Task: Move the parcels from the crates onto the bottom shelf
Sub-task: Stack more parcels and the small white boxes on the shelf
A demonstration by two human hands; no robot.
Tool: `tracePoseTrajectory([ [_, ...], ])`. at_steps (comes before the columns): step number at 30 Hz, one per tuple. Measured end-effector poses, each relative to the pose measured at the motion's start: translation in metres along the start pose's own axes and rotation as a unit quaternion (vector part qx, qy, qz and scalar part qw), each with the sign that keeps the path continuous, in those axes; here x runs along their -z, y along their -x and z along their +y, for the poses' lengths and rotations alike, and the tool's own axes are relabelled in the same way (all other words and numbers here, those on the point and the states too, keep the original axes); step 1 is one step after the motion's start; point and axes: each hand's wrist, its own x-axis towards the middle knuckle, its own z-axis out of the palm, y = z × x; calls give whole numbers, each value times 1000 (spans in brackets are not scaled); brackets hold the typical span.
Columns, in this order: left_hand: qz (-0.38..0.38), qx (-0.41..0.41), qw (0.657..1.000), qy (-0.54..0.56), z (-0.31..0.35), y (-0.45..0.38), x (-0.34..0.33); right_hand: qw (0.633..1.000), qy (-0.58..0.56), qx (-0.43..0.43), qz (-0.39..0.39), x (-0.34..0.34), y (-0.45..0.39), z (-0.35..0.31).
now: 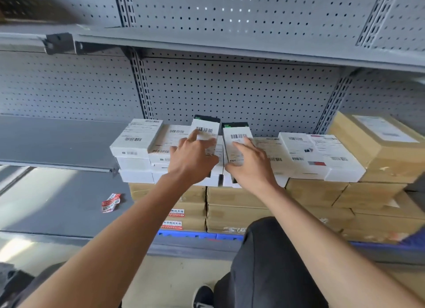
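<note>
Two small black parcels with white barcode labels sit on top of the white parcels stacked on the shelf. My left hand lies over the left black parcel, forefinger out on its label and thumb at its right side. My right hand covers the right black parcel, fingers spread along its label. Several white parcels form a layer on brown cardboard parcels that rest on the bottom shelf. No crate interior shows.
A large brown box stands at the right end of the stack. A crumpled red-and-white wrapper lies on the bare shelf to the left. A blue plastic edge runs below the cardboard. A grey shelf overhangs above. My knee is low centre.
</note>
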Motion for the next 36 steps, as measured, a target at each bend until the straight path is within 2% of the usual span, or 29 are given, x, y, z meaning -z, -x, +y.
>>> tracePoseTrajectory([
  [7,-6,-8,1000,-26,1,-21,-25,999,-22,-20,-20,-8,-19,13],
  [15,-15,-22,997,-67,-9,-25,-41,999,4,-23,-42,-25,-33,18],
  [21,21,-37,998,-45,-17,-21,-47,999,39,17,-15,-30,-36,30],
  [25,35,-51,995,-82,-27,-13,-42,998,51,39,-9,-33,-28,36],
  [36,6,-127,977,-174,-60,-4,-30,993,71,91,-24,-45,-28,21],
])
